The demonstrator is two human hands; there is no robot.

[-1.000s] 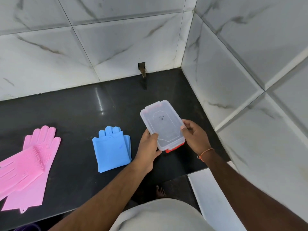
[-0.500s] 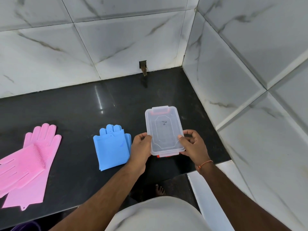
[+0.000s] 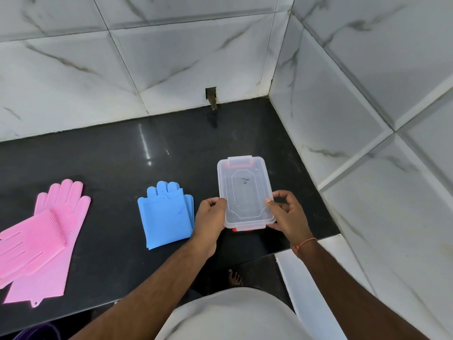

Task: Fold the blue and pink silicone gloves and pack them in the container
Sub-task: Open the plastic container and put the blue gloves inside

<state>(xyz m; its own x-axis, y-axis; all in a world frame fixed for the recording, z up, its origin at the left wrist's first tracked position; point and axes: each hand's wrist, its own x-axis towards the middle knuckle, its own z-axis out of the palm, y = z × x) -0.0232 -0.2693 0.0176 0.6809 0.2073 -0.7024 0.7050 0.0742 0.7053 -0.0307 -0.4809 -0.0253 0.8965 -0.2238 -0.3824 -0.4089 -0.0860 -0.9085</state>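
A clear plastic container (image 3: 245, 192) with its lid on and orange clips stands on the black counter (image 3: 122, 163), near the right corner. My left hand (image 3: 209, 217) grips its near left edge and my right hand (image 3: 285, 214) grips its near right edge. The folded blue gloves (image 3: 165, 217) lie flat just left of my left hand, fingertips pointing to the wall. Two pink gloves (image 3: 41, 236) lie unfolded and overlapping at the far left, the upper one showing its bristles.
White marble-tiled walls close in the counter behind and on the right. A small brown fitting (image 3: 212, 98) sticks out of the back wall. The counter's front edge runs just below my wrists; a bare foot (image 3: 235, 278) shows on the floor below.
The container has turned from slanted to square with the counter and come slightly nearer. Both hands slid along its sides to the near corners.
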